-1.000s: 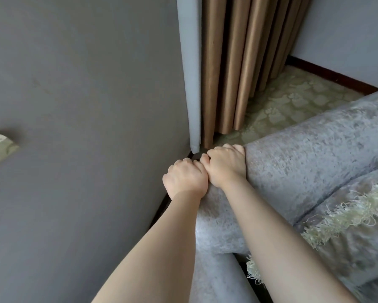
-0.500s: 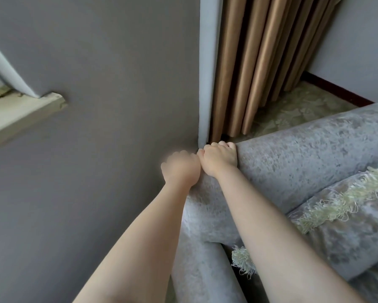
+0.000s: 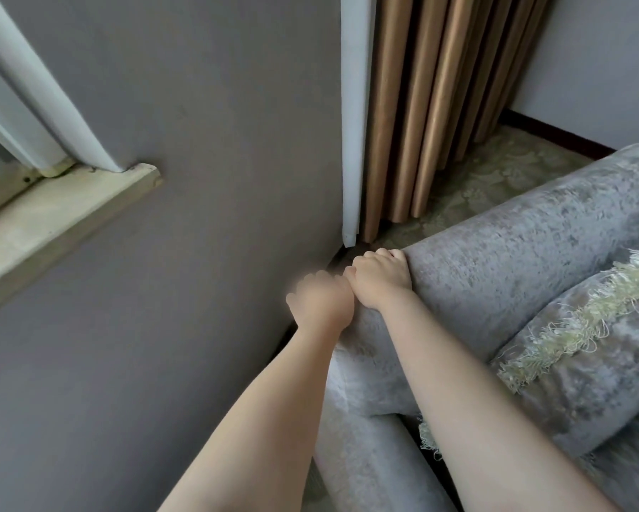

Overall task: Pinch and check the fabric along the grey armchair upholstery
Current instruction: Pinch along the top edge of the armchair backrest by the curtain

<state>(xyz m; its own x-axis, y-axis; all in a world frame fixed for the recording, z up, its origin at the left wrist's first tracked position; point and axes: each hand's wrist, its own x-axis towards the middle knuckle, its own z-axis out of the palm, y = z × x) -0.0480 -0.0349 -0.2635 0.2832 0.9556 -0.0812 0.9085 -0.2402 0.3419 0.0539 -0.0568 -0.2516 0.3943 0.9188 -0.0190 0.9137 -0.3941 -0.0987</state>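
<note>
Both hands work the armrest (image 3: 524,253) far end: right hand (image 3: 380,280) curls fingers into grey upholstery (image 3: 443,293), left hand (image 3: 320,301) blurred, grip unreadable; remaining length likely unchecked.

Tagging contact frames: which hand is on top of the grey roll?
The right hand, fingers curled over the end of the grey armchair roll. The left hand is blurred, beside it toward the wall; its grip unclear.

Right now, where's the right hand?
Head view, centre: the right hand curls over the end of the grey armchair nearest the wall. It is right against the blurred left hand, just below the brown curtain.
</note>
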